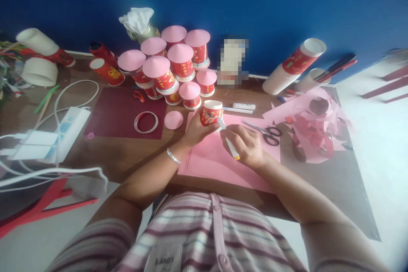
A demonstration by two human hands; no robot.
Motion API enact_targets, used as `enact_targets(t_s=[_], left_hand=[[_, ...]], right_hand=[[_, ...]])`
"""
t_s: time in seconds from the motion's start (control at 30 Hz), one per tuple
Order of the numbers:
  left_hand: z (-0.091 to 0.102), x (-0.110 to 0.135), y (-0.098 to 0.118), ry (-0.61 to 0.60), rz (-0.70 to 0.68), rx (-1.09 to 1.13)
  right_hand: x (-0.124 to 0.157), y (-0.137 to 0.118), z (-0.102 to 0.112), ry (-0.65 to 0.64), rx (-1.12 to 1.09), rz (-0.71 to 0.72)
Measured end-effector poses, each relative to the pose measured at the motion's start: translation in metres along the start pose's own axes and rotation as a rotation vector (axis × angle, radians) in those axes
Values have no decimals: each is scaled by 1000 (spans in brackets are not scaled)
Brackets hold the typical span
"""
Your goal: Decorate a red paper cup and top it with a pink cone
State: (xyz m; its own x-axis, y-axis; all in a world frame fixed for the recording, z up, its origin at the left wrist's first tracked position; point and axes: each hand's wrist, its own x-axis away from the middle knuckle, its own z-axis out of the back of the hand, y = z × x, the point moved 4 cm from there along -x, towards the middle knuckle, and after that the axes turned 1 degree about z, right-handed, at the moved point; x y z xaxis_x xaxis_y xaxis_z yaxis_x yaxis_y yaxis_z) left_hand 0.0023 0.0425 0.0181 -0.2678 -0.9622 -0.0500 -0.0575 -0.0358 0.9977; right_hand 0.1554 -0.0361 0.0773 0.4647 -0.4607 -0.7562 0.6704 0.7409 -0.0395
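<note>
Partly covering it, the left hand [195, 129] grips a red cup [211, 115]; the right hand [247, 143], a white pen [232, 148].

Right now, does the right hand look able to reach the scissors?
Probably yes: the scissors lie beside the right hand, nothing visible between, though it grips a white pen-like tool and might need to release it.

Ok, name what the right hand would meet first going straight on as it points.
Probably the red cup in the left hand; the white pen seems to reach it, though depth is unclear.
</note>
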Motion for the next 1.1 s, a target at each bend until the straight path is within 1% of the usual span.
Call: enact_targets(t_s=[0.1,0.2,0.37,0.47,0.6,0.87,1.1], left_hand=[[-1,0,-2,8,19,45],[-1,-1,-5,4,25,76],[2,-1,-7,3,-22,59],[4,0,-10,-3,-41,25],[5,2,-16,14,-2,-65],[2,6,-6,43,33,-248],[2,6,-7,38,21,-268]], right_hand=[[-1,-1,2,24,13,26],[-2,-2,2,15,-10,44],[-4,-5,2,3,-3,66],[-5,-6,2,19,-14,64],[-3,-5,0,21,-45,35],[-5,-5,3,-32,-27,37],[-8,-5,2,-54,-12,26]])
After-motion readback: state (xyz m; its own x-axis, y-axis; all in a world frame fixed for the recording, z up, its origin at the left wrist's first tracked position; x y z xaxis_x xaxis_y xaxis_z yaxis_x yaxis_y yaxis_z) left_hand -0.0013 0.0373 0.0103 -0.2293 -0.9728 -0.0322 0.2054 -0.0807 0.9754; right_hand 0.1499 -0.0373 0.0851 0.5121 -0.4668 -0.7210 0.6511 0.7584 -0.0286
